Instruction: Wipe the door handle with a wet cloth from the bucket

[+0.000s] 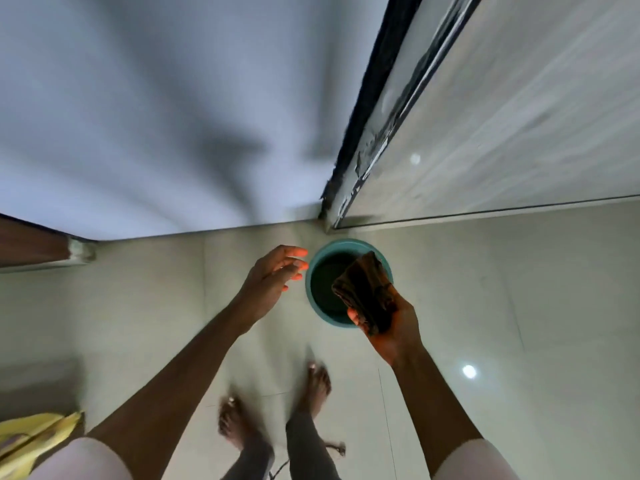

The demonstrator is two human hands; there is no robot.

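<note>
A teal bucket point(313, 268) stands on the tiled floor in the corner by the wall, dark inside. My right hand point(394, 327) holds a folded dark brown cloth point(365, 289) above the bucket's right rim. To the left of the bucket my left hand point(273, 275) hovers with its fingers spread and nothing in it. No door handle is in view.
A white wall point(156, 116) rises ahead. A dark door frame point(374, 105) with chipped paint and a pale door point(519, 98) stand at right. A brown wooden edge point(31, 242) is at left, yellow fabric point(31, 434) at bottom left. My bare feet point(315, 386) stand just behind the bucket.
</note>
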